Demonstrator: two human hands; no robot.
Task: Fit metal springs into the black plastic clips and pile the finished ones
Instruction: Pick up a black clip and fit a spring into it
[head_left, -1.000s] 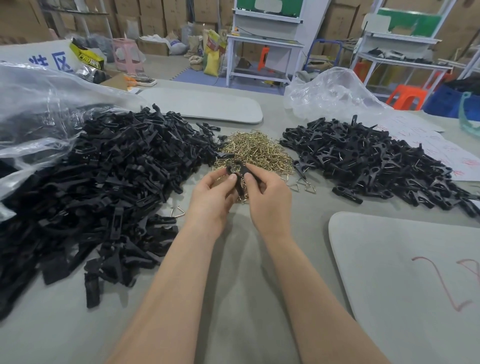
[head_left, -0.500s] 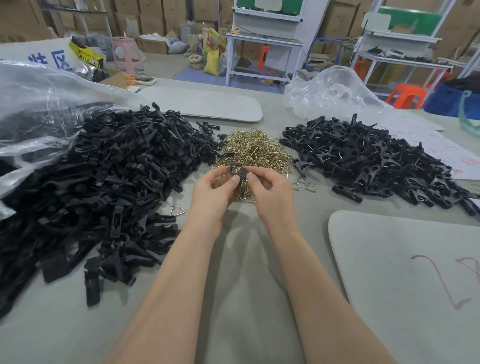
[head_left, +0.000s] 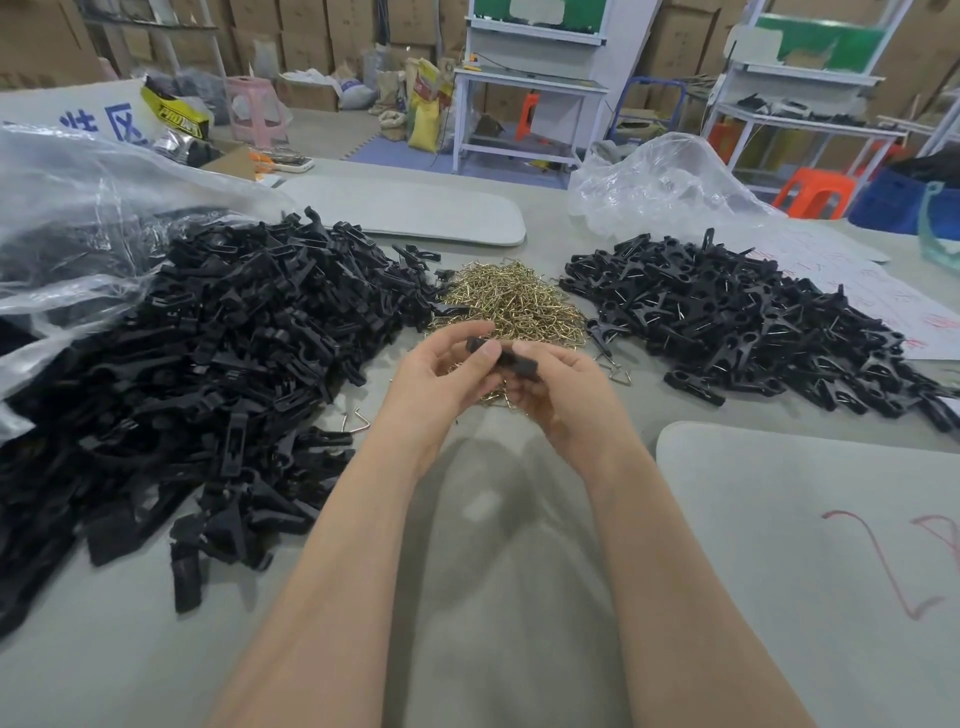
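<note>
In the middle of the frame the left hand (head_left: 441, 384) and the right hand (head_left: 569, 400) meet above the near edge of the heap of brass springs (head_left: 511, 306). Between them they hold one black clip (head_left: 519, 361), which lies roughly level and clear of the counter (head_left: 493, 582). The left hand's grip is clamped on the clip's left end, with the thumb on top and the fingers curled behind. The right hand's grip is closed round the right end, with the fingers wrapped underneath. The fingers cover much of the clip, so it is hard to tell whether a spring sits in it. A large pile of black clips (head_left: 208, 374) fills the left of the frame, spilling from a clear plastic bag (head_left: 78, 218) at upper left. A smaller pile of clips (head_left: 753, 327), many showing metal wire, lies at right of centre. A loose spring (head_left: 361, 419) rests on the counter just beside the large pile, and others lie near the right hand. A grey board (head_left: 810, 561) with red marks occupies the lower right.
</note>
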